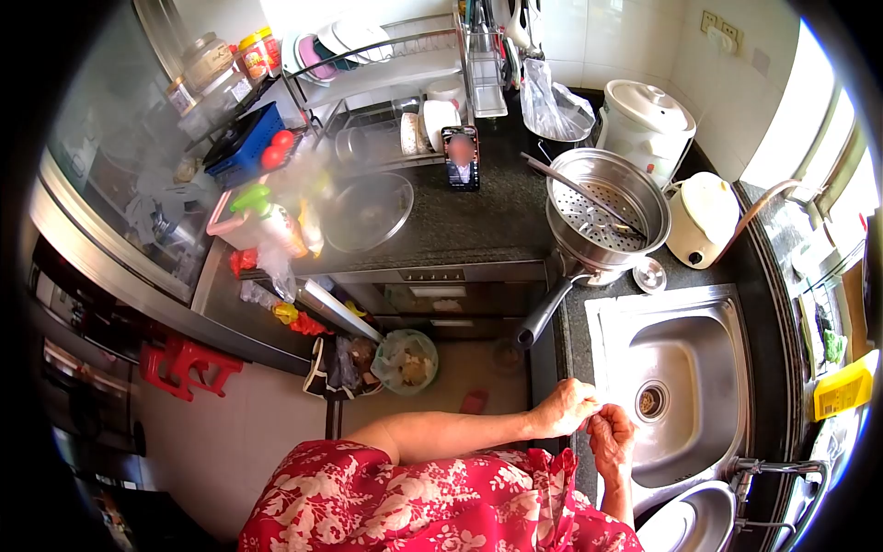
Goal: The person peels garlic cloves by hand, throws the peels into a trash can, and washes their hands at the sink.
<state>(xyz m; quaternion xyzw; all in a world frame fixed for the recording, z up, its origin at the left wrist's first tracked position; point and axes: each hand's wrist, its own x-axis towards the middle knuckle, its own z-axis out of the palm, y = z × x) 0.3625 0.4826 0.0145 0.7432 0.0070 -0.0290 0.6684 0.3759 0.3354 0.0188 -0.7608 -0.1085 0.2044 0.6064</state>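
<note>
My left hand (pixel 563 408) is closed, its fingertips pinched together over the left edge of the steel sink (pixel 685 368). Just to its right, my right hand (pixel 612 440) is closed too, and its fingertips meet those of the left. Whatever lies between the fingers is too small to make out. Beyond the hands, a steel steamer pot (pixel 607 202) with a perforated insert stands on the counter, a long utensil lying across it and its black handle (pixel 544 316) pointing toward me.
A metal basin (pixel 692 521) sits at the sink's near end beside the faucet (pixel 782 467). White cookers (pixel 647 124) stand behind the sink. A phone (pixel 461 158) leans on the dish rack (pixel 386 55). A lined bin (pixel 405 362) is on the floor.
</note>
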